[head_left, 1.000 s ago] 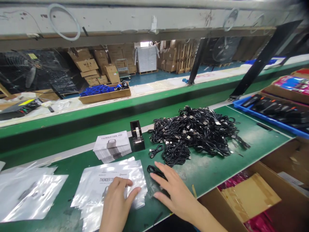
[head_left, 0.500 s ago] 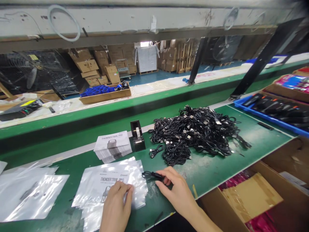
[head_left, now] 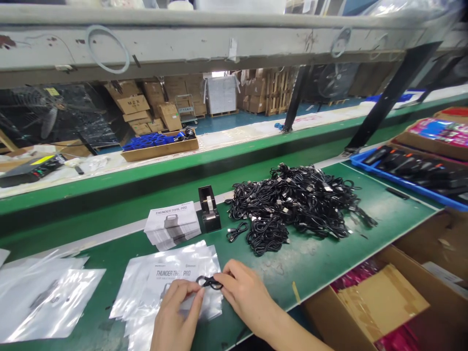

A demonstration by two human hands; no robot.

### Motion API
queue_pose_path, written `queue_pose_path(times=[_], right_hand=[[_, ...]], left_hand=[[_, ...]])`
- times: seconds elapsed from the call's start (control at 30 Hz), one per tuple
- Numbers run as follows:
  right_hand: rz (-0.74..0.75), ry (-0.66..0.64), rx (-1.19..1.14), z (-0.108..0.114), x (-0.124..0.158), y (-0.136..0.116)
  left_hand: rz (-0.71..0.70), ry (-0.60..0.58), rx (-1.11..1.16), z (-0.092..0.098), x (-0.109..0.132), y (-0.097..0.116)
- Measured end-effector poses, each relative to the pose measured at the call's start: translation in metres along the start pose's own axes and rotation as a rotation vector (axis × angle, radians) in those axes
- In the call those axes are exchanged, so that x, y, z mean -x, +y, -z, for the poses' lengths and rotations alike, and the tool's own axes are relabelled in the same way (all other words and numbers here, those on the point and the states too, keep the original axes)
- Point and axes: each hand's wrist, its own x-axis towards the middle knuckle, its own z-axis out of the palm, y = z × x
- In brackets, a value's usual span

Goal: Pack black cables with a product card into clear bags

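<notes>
A coiled black USB cable (head_left: pixel 209 282) is pinched in my right hand (head_left: pixel 244 296), just over the right part of the top clear plastic bag (head_left: pixel 137 282). My left hand (head_left: pixel 178 309) is closed at thumb and forefinger, seemingly on the film of that bag, with the cable's left loop at its fingertips. The bag lies on a fanned stack and shows a printed manual inside, marked THUNDER TRAIL PRO. Behind it stands a stack of manuals (head_left: pixel 171 225) beside a black tape dispenser (head_left: pixel 209 209). One single coiled cable (head_left: pixel 237 232) lies near the large cable pile (head_left: pixel 292 202).
More filled bags (head_left: pixel 47 302) lie at the left of the green table (head_left: pixel 307 258). A blue tray (head_left: pixel 413 178) of black devices sits at the right. An open carton (head_left: pixel 380 302) stands below the front edge. On the back ledge is a cardboard tray (head_left: pixel 161 148) with blue parts.
My right hand has moved left with the cable, from beside the bags to over the top one, meeting my left fingertips. My left hand has stayed nearly in place. The view has tilted slightly.
</notes>
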Motion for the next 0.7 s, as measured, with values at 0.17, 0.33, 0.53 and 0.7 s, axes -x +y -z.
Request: queue_pose_path(times=[0.17,0.33,0.53,0.7], right_hand=[[0.061,0.063,-0.008,0.001,-0.01,-0.01],[0.054,0.133,-0.056,-0.009,-0.012,-0.01],[0.092,-0.066,-0.133,0.0,-0.029,-0.025],[0.232,-0.315,-0.178,0.041,-0.049,-0.046]], left_hand=[[0.023,-0.018,0.071,0.005,-0.002,0.001],[0.077,0.039,0.239,0.004,0.0,-0.001],[0.096,0.049,0.211,0.016,-0.007,0.004],[0.141,0.1,0.299,0.042,-0.016,0.017]])
